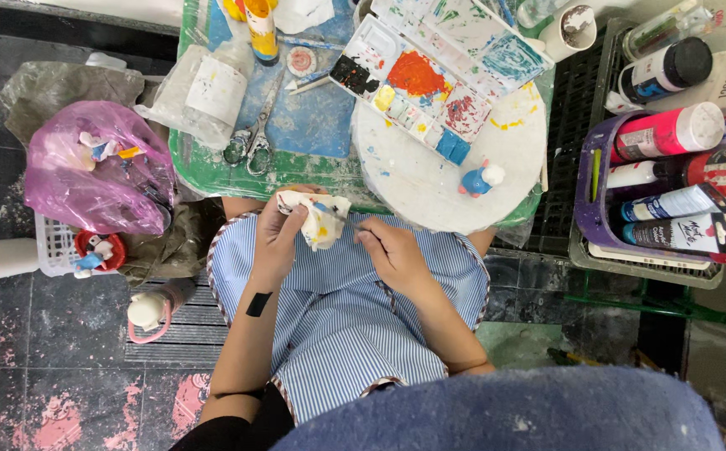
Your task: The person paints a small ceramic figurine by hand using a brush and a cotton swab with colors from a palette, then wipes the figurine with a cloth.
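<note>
Blue-grey fabric fills bottom edge at 6 o'clock, closest to lens. Above it, striped blue-white apron over lap. Left hand closed around small white figurine with yellow and black paint marks, held over lap just below tabletop edge. Right hand fingers pinched together on thin brush, tip touching or almost touching figurine; cannot tell which. Paint palette with orange, red, blue wells at 12 o'clock on round white board; blue-white painted figure standing near board's rim at 1 o'clock. Scissors at 11 o'clock. Paint tubes in purple basket at 3 o'clock. Pink bag at 9 o'clock.

Risks, as judged: wet paint smearing under left fingers; drips landing on apron; figurine unsupported over lap, so slip means drop to floor; elbow bump likely toppling rim-side figure.
</note>
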